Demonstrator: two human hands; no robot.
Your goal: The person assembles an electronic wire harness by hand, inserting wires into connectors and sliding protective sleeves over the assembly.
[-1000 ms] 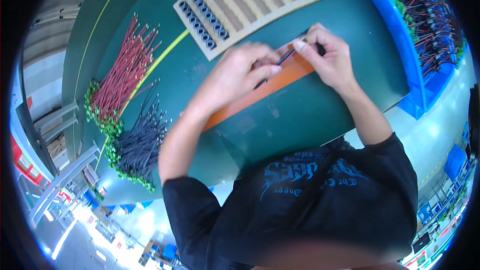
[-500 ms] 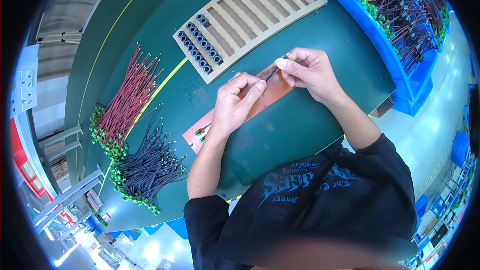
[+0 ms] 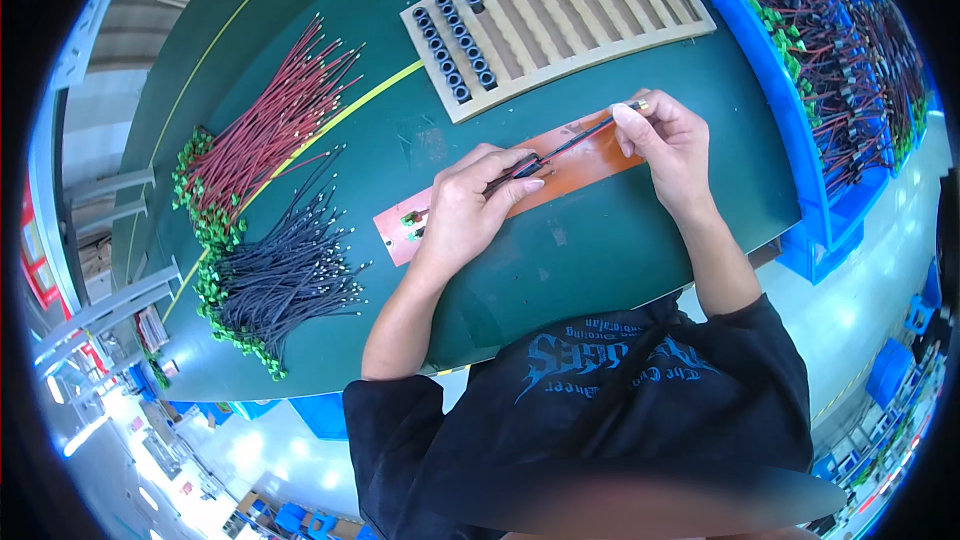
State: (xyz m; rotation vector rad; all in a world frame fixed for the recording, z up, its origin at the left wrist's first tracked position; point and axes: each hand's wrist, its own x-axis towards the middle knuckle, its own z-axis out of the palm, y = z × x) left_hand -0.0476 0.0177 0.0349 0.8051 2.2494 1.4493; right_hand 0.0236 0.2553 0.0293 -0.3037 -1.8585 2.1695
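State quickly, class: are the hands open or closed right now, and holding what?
Left hand: closed, holding red and black wires.
Right hand: closed, pinching the same wires near one end.

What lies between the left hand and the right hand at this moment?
In the head view, thin red and black wires span from the left hand to the right hand, over the orange strip.

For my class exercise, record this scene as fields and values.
Left grip: closed on red and black wires and a dark piece
Right grip: pinches those wires near one end
Beneath: orange board on green table
Left side: red wire bundle, black wire bundle, green connectors
Far side: beige tray, dark rings in leftmost slots
Right side: blue bin of wire assemblies
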